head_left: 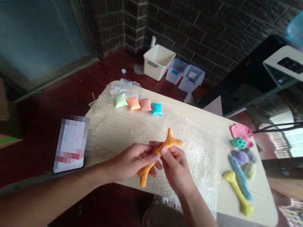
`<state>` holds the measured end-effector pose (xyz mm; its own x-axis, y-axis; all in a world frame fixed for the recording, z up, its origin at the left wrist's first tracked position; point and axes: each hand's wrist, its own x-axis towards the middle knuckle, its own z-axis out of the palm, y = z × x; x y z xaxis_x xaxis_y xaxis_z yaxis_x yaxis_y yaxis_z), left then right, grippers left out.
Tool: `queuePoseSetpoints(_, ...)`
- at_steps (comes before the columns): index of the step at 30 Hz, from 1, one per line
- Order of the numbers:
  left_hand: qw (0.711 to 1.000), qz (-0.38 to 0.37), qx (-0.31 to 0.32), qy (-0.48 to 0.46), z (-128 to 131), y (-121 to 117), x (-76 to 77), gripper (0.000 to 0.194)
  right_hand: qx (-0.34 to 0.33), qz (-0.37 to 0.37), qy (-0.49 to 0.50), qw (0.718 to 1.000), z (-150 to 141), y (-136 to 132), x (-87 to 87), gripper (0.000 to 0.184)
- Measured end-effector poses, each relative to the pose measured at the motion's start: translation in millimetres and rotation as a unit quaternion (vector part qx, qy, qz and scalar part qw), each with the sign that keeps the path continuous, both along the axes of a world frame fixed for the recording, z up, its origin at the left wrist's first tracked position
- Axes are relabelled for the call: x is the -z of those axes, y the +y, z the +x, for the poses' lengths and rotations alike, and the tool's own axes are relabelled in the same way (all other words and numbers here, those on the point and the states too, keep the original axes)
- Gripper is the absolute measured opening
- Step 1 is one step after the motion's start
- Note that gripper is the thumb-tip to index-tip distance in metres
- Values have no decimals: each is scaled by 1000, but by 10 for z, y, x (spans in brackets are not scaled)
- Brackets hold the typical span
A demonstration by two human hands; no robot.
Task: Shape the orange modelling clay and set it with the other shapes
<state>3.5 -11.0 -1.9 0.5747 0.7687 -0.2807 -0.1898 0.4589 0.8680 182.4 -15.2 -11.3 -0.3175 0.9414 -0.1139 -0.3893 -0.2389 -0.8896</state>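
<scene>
Both my hands hold one orange clay piece (pixel 167 141), a long stick forked at its far end, above a sheet of bubble wrap (pixel 125 128) on a small light table (pixel 264 204). My left hand (pixel 131 161) grips its lower half. My right hand (pixel 175 164) pinches its middle with thumb and fingers. The stick's lower tip (pixel 143 181) pokes out below my left hand.
Four small clay packets (pixel 138 104), green, two orange and blue, lie at the table's far edge by clear plastic bags. Shaped clay pieces, pink, teal, purple, blue and yellow (pixel 238 193), line the right side. A phone (pixel 72 145) lies left. Storage bins (pixel 158 62) stand by the brick wall.
</scene>
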Motion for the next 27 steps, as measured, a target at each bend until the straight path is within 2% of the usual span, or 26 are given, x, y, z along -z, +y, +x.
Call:
queuePoseSetpoints(3,999,-40,23,-10,-13,-7,15,65,-14,-17,15,1000,7,-5,-27,35)
queuePoseSetpoints(8,998,-58,3,-1,1,-18,-18,61,1,-21,33,999,-5,-13,-45,30)
queuePoseSetpoints(12,996,-85,-2,-27,17,-25,-29,58,1,-28,39,999,1,-16,-48,35)
queuePoseSetpoints(16,997,-73,-10,-21,26,-27,-9,55,33,-21,24,999,4,-22,-37,31)
queuePoseSetpoints(21,995,-88,4,-35,42,-49,-30,57,-2,-23,44,999,-9,-43,-45,29)
queuePoseSetpoints(27,998,-54,-15,-9,28,-33,-93,56,-28,-6,24,999,-2,-55,-46,33)
